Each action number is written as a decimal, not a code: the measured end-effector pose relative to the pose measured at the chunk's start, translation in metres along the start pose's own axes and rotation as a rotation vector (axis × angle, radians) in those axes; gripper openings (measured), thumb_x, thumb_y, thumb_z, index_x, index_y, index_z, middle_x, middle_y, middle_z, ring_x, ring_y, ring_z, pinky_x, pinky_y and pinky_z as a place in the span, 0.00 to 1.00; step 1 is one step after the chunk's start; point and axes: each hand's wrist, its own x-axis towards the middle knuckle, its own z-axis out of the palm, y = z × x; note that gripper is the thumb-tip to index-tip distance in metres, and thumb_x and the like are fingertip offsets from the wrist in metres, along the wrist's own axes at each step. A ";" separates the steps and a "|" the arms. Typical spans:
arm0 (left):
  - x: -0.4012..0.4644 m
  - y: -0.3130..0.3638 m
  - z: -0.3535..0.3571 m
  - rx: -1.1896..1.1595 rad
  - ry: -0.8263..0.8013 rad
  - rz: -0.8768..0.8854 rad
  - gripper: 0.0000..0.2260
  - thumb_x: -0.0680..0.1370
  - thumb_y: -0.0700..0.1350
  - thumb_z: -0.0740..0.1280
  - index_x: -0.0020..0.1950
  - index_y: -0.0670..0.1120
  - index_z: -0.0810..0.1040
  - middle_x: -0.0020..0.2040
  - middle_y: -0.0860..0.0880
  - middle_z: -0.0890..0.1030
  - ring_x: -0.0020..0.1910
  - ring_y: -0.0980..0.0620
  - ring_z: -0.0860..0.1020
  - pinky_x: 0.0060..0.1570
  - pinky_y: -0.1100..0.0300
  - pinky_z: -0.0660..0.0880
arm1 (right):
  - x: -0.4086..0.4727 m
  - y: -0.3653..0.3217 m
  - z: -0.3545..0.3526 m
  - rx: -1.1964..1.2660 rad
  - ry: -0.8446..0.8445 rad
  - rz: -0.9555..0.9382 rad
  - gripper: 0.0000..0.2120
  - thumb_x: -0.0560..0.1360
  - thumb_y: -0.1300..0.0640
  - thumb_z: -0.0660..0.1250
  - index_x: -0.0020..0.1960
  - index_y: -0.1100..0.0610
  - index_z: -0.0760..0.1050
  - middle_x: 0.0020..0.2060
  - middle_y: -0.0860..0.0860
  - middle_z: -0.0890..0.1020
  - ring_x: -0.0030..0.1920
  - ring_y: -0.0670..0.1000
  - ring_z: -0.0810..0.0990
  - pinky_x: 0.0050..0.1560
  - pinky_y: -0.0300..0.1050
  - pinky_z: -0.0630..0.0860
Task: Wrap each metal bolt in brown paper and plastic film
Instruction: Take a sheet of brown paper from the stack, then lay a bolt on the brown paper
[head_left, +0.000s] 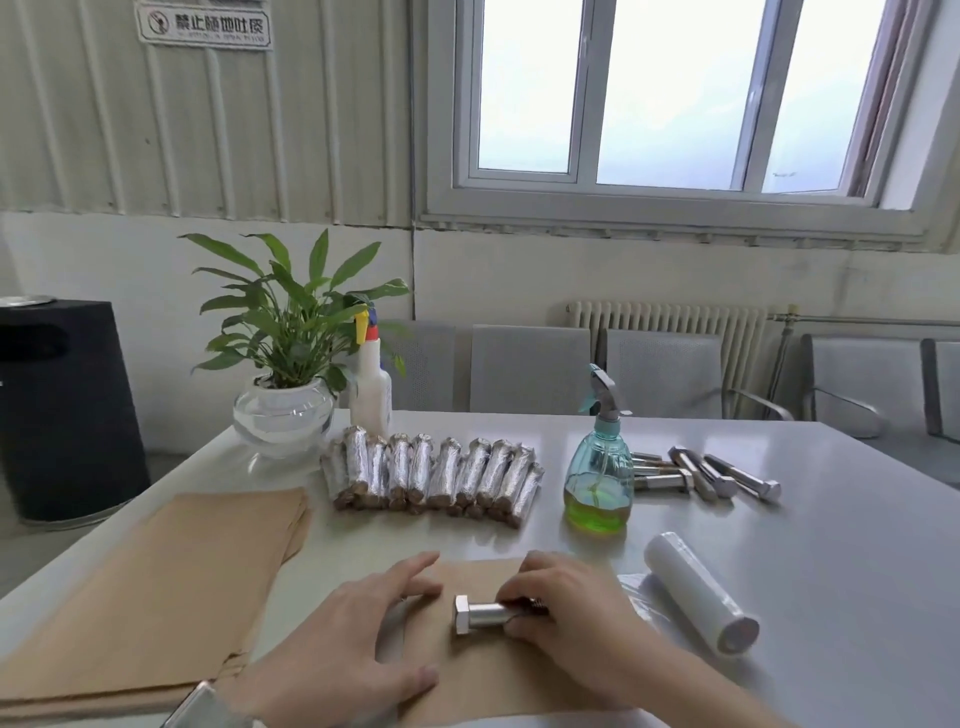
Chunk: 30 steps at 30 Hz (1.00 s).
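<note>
A bare metal bolt (480, 617) lies on a single sheet of brown paper (467, 577) at the table's near edge, hex head pointing left. My right hand (563, 618) grips the bolt's threaded end. My left hand (358, 639) lies flat on the sheet just left of the bolt, fingers spread. A roll of plastic film (698, 597) rests to the right of the sheet. Several wrapped bolts (434, 475) stand in a row further back. Several unwrapped bolts (711, 475) lie at the right behind a spray bottle.
A stack of brown paper sheets (150, 587) covers the table's left side. A green-tinted spray bottle (598, 467), a white spray bottle (370, 387) and a potted plant (283, 358) stand further back. Grey chairs (665, 374) line the far edge.
</note>
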 end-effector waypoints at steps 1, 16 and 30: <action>0.000 0.000 -0.001 0.001 -0.014 -0.008 0.40 0.65 0.65 0.71 0.72 0.68 0.53 0.63 0.74 0.70 0.66 0.71 0.66 0.70 0.67 0.61 | 0.000 0.001 0.001 -0.002 0.001 -0.009 0.16 0.73 0.42 0.65 0.60 0.42 0.77 0.52 0.41 0.78 0.55 0.46 0.75 0.56 0.46 0.70; 0.000 -0.008 0.003 0.002 -0.017 -0.029 0.38 0.65 0.66 0.71 0.70 0.73 0.56 0.64 0.74 0.70 0.67 0.69 0.66 0.71 0.62 0.61 | 0.001 0.001 0.002 0.046 -0.044 0.018 0.17 0.72 0.39 0.67 0.61 0.39 0.77 0.53 0.40 0.77 0.56 0.43 0.74 0.57 0.44 0.70; 0.003 -0.004 -0.001 0.001 -0.020 -0.011 0.35 0.65 0.63 0.75 0.67 0.71 0.60 0.64 0.71 0.69 0.64 0.78 0.63 0.61 0.81 0.56 | 0.027 0.082 -0.100 0.490 0.371 0.578 0.21 0.68 0.42 0.76 0.51 0.55 0.77 0.46 0.50 0.82 0.46 0.49 0.80 0.46 0.46 0.76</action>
